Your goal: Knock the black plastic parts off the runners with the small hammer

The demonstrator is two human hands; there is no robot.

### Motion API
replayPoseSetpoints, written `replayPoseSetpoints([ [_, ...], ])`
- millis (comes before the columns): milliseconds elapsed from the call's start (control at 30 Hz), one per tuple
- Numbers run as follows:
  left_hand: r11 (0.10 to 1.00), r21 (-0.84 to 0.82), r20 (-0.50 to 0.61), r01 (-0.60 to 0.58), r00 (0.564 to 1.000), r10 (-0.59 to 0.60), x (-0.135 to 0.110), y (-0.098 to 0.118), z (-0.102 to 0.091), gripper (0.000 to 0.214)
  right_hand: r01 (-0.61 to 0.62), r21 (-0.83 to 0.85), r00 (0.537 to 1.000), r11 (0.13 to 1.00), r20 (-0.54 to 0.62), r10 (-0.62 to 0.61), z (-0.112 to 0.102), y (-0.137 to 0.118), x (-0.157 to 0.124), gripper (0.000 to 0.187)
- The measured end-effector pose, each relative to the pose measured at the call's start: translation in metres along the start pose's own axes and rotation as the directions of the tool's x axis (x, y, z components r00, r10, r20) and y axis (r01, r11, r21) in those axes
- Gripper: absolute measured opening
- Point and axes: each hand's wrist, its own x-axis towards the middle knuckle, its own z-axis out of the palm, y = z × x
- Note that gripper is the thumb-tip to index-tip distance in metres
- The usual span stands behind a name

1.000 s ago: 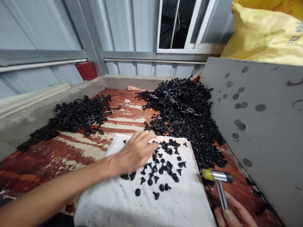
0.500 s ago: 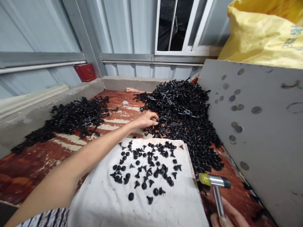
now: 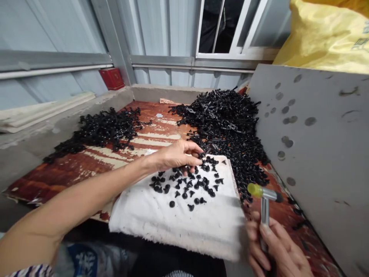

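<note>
My left hand [image 3: 180, 156] is over the far edge of a white cloth [image 3: 178, 215], thumb and fingers closed on a small black part [image 3: 211, 148] that is blurred at the fingertips. Below and around it, several small black mushroom-shaped pieces [image 3: 187, 188] lie scattered on the cloth. On the right, my right hand [image 3: 281, 246] is wrapped round the handle of a mallet [image 3: 264, 211]. The mallet's head is up, with one yellow face and one black face on a metal body.
A large heap of black parts [image 3: 227, 115] covers the back right of the worn red-brown board [image 3: 155, 134]. A smaller heap [image 3: 106, 127] lies at the left. A grey panel [image 3: 311, 154] walls the right side, with a yellow sack [image 3: 323, 42] behind. A red box [image 3: 112, 79] stands in the corner.
My left hand has come back from the large heap to above the cloth. My right hand and the mallet have risen further into view. The view has shifted slightly.
</note>
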Motion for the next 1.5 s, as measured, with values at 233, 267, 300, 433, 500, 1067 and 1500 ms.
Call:
replayPoseSetpoints([
  [233,0.571,0.711,0.178,-0.410,0.891,0.419,-0.043,-0.015,0.048,0.028,0.077,0.038,0.966,0.996,0.243,-0.084,0.050,-0.013,0.001,0.046],
  [267,0.535,0.730,0.195,-0.425,0.880,0.433,-0.046,-0.017,0.051,0.029,0.075,0.045,0.966,0.996,0.245,-0.084,0.054,-0.014,0.002,0.046],
  [300,0.518,0.738,0.198,-0.433,0.873,0.447,-0.046,-0.019,0.053,0.029,0.076,0.057,0.967,0.995,0.238,-0.087,0.058,-0.014,0.003,0.047],
  [433,0.532,0.697,0.135,-0.481,0.817,0.561,-0.040,-0.029,0.050,0.029,0.096,0.103,0.976,0.990,0.186,-0.114,0.068,-0.012,0.007,0.048],
  [500,0.560,0.651,0.079,-0.513,0.779,0.622,-0.033,-0.033,0.046,0.035,0.112,0.117,0.979,0.987,0.155,-0.130,0.069,-0.009,0.010,0.047],
  [1067,0.771,0.546,-0.208,-0.328,0.838,0.504,-0.012,-0.011,0.046,0.044,0.322,0.109,0.946,0.940,-0.012,-0.323,0.044,-0.014,0.006,0.050],
  [1500,0.564,0.771,0.268,-0.296,0.954,0.134,-0.079,-0.006,0.059,0.019,0.230,-0.135,0.940,0.964,0.288,-0.184,0.056,0.002,-0.011,0.040],
])
